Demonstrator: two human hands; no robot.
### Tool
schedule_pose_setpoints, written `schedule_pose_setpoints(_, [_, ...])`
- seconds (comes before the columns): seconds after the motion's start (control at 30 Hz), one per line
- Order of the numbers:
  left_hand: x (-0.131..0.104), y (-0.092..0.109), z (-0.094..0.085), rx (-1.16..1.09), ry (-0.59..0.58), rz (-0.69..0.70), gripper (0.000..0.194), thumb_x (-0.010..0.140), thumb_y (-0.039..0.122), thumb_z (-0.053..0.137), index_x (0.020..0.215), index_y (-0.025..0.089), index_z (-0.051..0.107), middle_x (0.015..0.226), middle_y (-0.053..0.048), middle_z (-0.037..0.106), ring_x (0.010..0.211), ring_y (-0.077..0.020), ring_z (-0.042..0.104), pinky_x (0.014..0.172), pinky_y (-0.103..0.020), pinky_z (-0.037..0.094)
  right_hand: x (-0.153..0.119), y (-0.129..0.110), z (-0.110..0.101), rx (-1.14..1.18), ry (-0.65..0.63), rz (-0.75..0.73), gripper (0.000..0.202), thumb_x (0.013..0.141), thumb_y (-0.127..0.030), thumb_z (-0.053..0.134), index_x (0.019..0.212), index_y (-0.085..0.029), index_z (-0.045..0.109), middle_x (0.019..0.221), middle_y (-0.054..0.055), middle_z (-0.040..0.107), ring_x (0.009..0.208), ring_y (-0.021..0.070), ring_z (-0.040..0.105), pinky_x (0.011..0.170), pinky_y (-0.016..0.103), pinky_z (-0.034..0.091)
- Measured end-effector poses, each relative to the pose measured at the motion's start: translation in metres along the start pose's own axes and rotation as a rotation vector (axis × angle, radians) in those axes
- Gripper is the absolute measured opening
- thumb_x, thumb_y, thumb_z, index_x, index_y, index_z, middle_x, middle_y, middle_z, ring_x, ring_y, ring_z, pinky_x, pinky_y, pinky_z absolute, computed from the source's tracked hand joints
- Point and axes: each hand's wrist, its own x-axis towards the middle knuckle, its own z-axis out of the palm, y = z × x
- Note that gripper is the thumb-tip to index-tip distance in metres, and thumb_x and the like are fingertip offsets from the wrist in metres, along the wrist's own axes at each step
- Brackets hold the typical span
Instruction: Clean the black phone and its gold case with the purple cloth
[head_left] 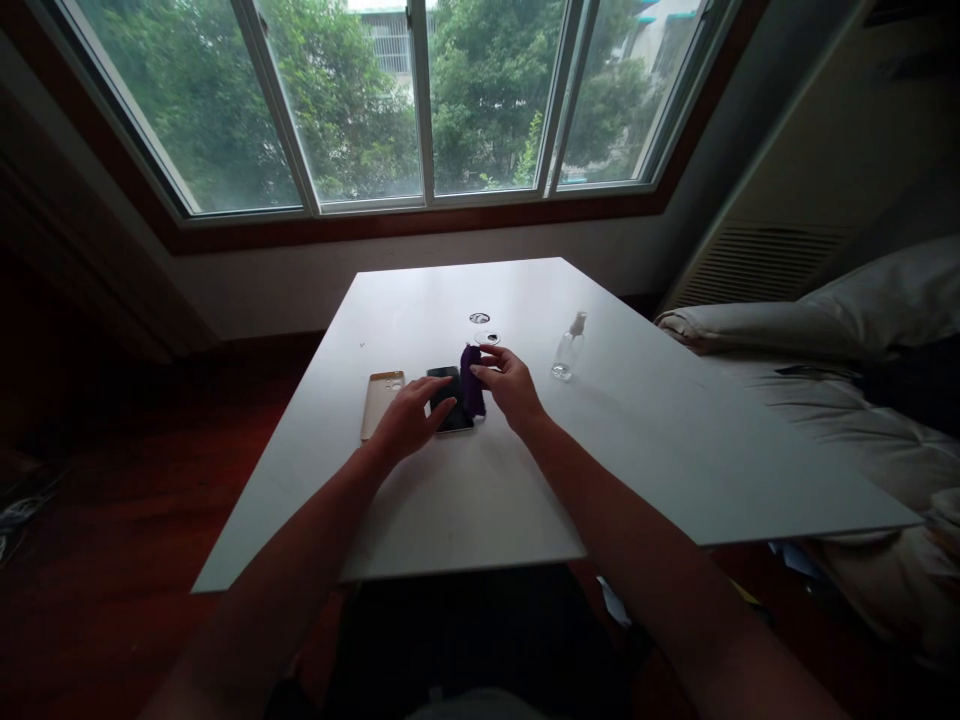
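A dark phone lies flat on the white table, its screen up. My left hand is over the phone's left side with its thumb and fingers apart and nothing between them. Between the thumb and fingers of my right hand is a purple cloth, which hangs along the phone's right edge. A gold phone case rests just left of the phone, partly behind my left hand. To the right of my right hand stands a clear spray bottle.
Beyond the cloth, a round dark-patterned mark and a round hole or disc show on the white table. A window spans the far wall. A couch with pale covers is at the right.
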Motion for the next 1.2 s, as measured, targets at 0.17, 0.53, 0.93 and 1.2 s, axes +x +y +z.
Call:
schedule_pose_setpoints(0.17, [-0.001, 0.017, 0.004, -0.132, -0.004, 0.004, 0.065, 0.091, 0.041, 0.069, 0.15, 0.026, 0.046, 0.146, -0.015, 0.055, 0.13, -0.0337, 0.055, 0.106, -0.05, 0.047, -0.018, -0.008, 0.019, 0.232, -0.157, 0.109, 0.056, 0.071, -0.026, 0.084, 0.122, -0.02, 0.062, 0.102, 0.004, 0.071, 0.091, 0.0193, 0.07, 0.084, 0.036, 0.06])
schedule_pose_setpoints(0.53, [0.004, 0.025, 0.015, -0.758, 0.064, -0.266, 0.067, 0.084, 0.014, 0.066, 0.148, 0.022, 0.049, 0.142, -0.014, 0.058, 0.129, -0.0324, 0.056, 0.111, -0.048, 0.043, -0.027, -0.021, 0.026, 0.171, -0.235, 0.136, 0.041, 0.077, -0.042, 0.08, 0.11, -0.017, 0.072, 0.097, 0.006, 0.074, 0.086, 0.0181, 0.069, 0.074, 0.029, 0.058])
schedule_pose_setpoints(0.93, [0.013, 0.019, 0.004, -1.636, 0.165, -0.651, 0.048, 0.075, 0.009, 0.054, 0.121, 0.01, 0.065, 0.126, -0.014, 0.07, 0.121, -0.0303, 0.065, 0.103, -0.046, 0.055, -0.019, -0.002, 0.02, -0.285, -0.026, 0.022, 0.045, 0.081, -0.051, 0.074, 0.108, -0.016, 0.068, 0.091, 0.008, 0.073, 0.079, 0.0184, 0.069, 0.062, 0.027, 0.057])
schedule_pose_setpoints(1.2, [0.013, 0.023, -0.008, -1.674, 0.105, -0.581, 0.062, 0.08, 0.017, 0.052, 0.142, 0.012, 0.056, 0.129, -0.014, 0.07, 0.127, -0.033, 0.062, 0.109, -0.052, 0.049, -0.032, -0.006, 0.034, -0.116, -0.424, 0.241, 0.051, 0.09, -0.068, 0.056, 0.09, -0.017, 0.061, 0.053, -0.002, 0.056, 0.039, 0.0113, 0.049, 0.036, 0.022, 0.037])
